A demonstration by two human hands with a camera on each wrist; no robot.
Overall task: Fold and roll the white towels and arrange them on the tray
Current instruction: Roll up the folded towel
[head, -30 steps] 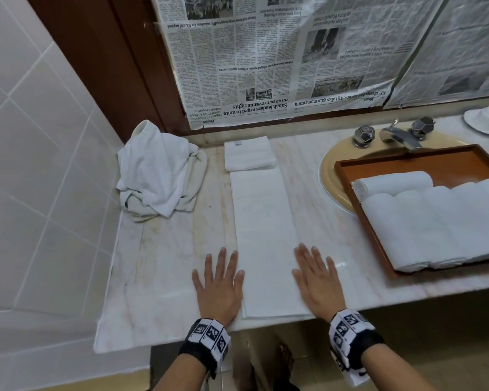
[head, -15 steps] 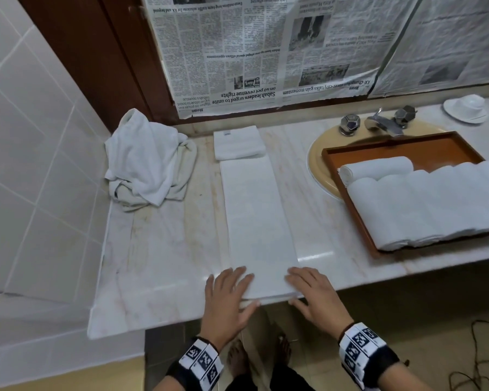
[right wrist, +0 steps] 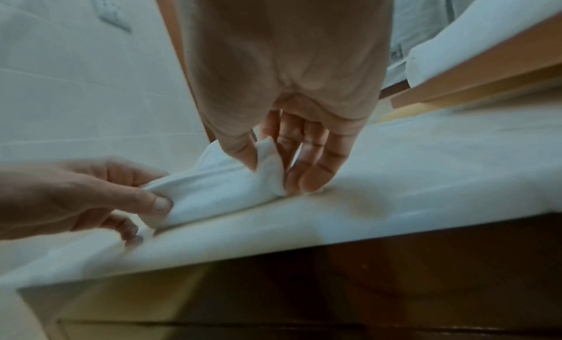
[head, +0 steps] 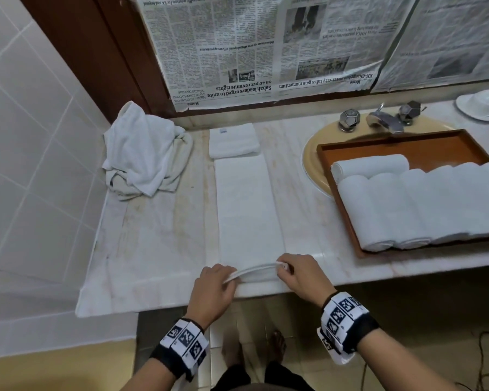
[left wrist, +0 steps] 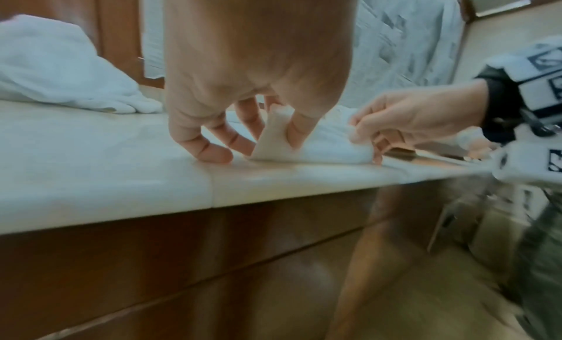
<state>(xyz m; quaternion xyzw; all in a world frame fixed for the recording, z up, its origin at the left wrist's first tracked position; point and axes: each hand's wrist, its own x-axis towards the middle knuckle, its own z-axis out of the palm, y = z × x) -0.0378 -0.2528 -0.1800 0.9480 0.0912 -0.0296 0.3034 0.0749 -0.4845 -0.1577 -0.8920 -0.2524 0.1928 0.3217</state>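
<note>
A long folded white towel (head: 247,210) lies lengthwise on the marble counter (head: 158,244), its near end lifted at the counter's front edge. My left hand (head: 219,277) pinches the near left corner (left wrist: 273,133) between thumb and fingers. The near right corner (right wrist: 267,162) is pinched by my right hand (head: 292,270). Between the two hands the towel's end curls up off the counter. A brown wooden tray (head: 407,145) at the right holds several rolled white towels (head: 424,204), one roll (head: 370,166) lying crosswise behind the others.
A crumpled white towel (head: 144,153) sits at the back left by the tiled wall. A small folded towel (head: 233,139) lies beyond the long one. The tray partly covers a beige sink (head: 316,159) with a chrome tap (head: 384,119). A white saucer (head: 482,104) stands far right.
Both hands slid back from lying flat beside the towel to its near end. They now pinch the near corners and have lifted that end off the counter.
</note>
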